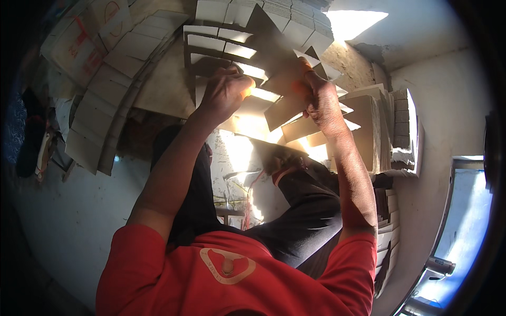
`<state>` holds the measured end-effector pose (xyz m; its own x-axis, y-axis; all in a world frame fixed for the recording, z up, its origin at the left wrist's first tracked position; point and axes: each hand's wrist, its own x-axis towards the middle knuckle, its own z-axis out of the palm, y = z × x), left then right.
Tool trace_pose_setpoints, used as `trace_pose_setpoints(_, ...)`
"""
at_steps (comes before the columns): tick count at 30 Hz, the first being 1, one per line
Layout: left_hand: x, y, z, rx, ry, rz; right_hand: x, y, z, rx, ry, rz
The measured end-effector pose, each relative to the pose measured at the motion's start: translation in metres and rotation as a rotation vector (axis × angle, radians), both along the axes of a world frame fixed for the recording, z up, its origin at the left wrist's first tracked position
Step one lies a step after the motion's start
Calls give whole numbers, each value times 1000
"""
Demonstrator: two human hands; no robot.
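Note:
My right hand [322, 102] grips a grey-brown cardboard sheet [276, 47], tilted and partly smeared by motion. Orange coverings show on that hand's thumb or fingers. To its left, my left hand [224, 94] is closed, its knuckles up, and an orange covering [247, 88] shows at its finger end. What it pinches, if anything, is hidden. Under and around both hands stand rows of cardboard pieces [205, 43], overlapping like steps with sunlight between them. More cardboard [303, 129] lies below my right hand.
A long row of overlapping cardboard pieces [100, 108] curves along the left. Thick cardboard stacks [363, 126] stand at the right by the wall. Behind are more stacked pieces [300, 26] and a printed carton [79, 45]. My legs [305, 216] are below the work.

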<state>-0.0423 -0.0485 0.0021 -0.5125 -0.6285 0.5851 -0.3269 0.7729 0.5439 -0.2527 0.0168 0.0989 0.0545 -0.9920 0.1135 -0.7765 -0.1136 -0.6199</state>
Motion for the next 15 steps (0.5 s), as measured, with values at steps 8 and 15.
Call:
trace_pose_setpoints(8,-5,-2,-5,-58,104,34,17,-12,30,270,40,99)
trace_pose_setpoints(15,-9,0,0,-41,73,8,17,5,-25,454,213,116)
